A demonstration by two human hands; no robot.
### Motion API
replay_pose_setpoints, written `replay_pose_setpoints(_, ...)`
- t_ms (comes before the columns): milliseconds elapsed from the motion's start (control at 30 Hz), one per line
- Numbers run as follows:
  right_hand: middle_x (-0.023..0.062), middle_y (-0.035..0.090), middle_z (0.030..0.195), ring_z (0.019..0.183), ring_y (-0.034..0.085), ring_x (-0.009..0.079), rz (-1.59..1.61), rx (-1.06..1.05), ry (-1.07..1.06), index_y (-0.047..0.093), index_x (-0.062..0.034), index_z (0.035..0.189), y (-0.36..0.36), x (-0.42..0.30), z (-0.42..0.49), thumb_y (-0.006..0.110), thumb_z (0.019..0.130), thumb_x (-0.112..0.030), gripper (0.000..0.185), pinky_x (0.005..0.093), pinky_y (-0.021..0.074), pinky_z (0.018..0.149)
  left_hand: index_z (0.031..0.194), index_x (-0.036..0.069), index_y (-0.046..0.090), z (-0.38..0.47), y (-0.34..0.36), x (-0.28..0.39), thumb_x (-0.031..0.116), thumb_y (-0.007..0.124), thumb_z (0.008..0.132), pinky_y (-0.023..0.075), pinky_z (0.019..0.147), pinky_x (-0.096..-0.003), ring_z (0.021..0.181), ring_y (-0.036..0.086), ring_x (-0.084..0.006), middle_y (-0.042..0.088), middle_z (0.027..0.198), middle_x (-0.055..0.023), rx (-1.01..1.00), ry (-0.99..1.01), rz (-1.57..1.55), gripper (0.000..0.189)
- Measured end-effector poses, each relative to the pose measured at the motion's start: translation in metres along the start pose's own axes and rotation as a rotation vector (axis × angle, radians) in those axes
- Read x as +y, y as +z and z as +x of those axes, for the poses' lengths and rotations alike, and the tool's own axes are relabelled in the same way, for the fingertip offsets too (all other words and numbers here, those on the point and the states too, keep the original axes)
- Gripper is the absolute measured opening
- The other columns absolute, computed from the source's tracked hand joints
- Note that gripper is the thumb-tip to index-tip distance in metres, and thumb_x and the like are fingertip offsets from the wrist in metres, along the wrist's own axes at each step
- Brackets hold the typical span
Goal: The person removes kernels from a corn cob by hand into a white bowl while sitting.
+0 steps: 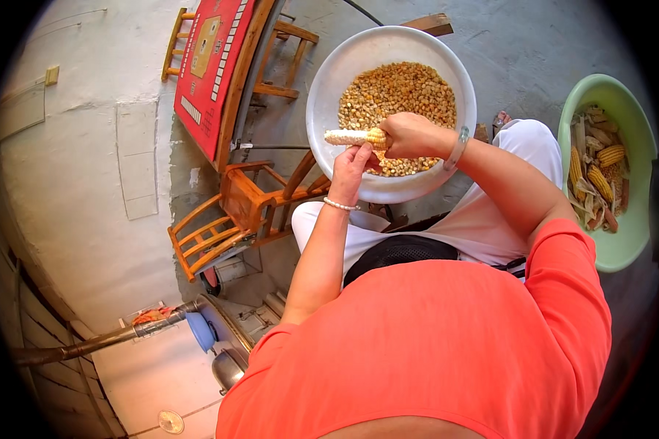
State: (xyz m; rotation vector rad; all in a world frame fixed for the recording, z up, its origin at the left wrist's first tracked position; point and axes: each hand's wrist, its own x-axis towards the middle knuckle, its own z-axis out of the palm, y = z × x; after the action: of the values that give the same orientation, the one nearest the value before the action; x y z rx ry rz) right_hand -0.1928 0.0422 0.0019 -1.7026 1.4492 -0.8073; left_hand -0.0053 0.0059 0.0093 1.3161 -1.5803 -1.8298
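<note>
Both hands meet on one corn cob (357,137), held level above a large white basin (329,99). Its left half is stripped to the pale core, while yellow kernels still cover the part by my right fist. My left hand (351,164) grips the cob from below, thumb at the border between bare core and kernels. Closed around the cob's right end is my right hand (412,136), which hides that end. Loose corn kernels (401,88) cover the basin's bottom beneath my hands.
A green tub (626,241) on the right holds several corn ears (599,182), husks and bits of cob. To the left stand a wooden chair (241,203) and a table with a red cover (203,110). A wood block (431,24) lies behind the basin.
</note>
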Motion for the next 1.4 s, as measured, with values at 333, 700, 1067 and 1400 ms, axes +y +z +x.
replay_pose_setpoints(333,0.0249,0.058,0.068,0.067,0.059,0.0365,0.095,-0.093,-0.004,0.059,0.0058,0.073,0.004,-0.001,0.000,0.059,0.060,-0.006,0.017,0.0423,0.0456,0.059,0.077,0.003,0.055,-0.004,0.011,0.004,0.041,0.064,0.079,0.0396,0.043,-0.0220,0.045,0.046,-0.0104,0.051,0.061,-0.0023,0.040,-0.091,-0.024,0.039)
replay_pose_setpoints(700,0.0278,0.056,0.064,0.062,0.060,0.0365,0.187,-0.089,-0.034,0.059,0.0089,0.068,0.009,0.004,0.002,0.057,0.059,-0.005,0.016,0.0420,0.0456,0.056,0.078,0.004,0.052,-0.005,0.013,0.003,0.037,0.057,0.083,0.0439,0.049,-0.0248,0.045,0.042,-0.0097,0.047,0.061,-0.0016,0.026,-0.066,-0.057,0.034)
replay_pose_setpoints(1067,0.0276,0.057,0.065,0.062,0.060,0.0360,0.226,-0.112,0.005,0.060,0.0087,0.070,0.013,0.006,0.006,0.059,0.059,-0.005,0.018,0.0413,0.0462,0.056,0.079,0.006,0.051,-0.005,0.014,0.001,0.037,0.054,0.084,0.0427,0.050,-0.0250,0.046,0.039,-0.0097,0.043,0.061,0.0004,-0.011,-0.067,-0.112,0.032)
replay_pose_setpoints(1400,0.0235,0.059,0.071,0.071,0.059,0.0378,0.057,0.046,-0.026,0.059,0.0026,0.072,0.009,-0.003,-0.002,0.057,0.063,-0.005,0.012,0.0440,0.0450,0.060,0.076,0.009,0.049,0.000,0.016,0.007,0.036,0.044,0.083,0.0446,0.052,-0.0300,0.046,0.041,-0.0113,0.044,0.061,-0.0012,-0.038,-0.227,-0.126,0.029)
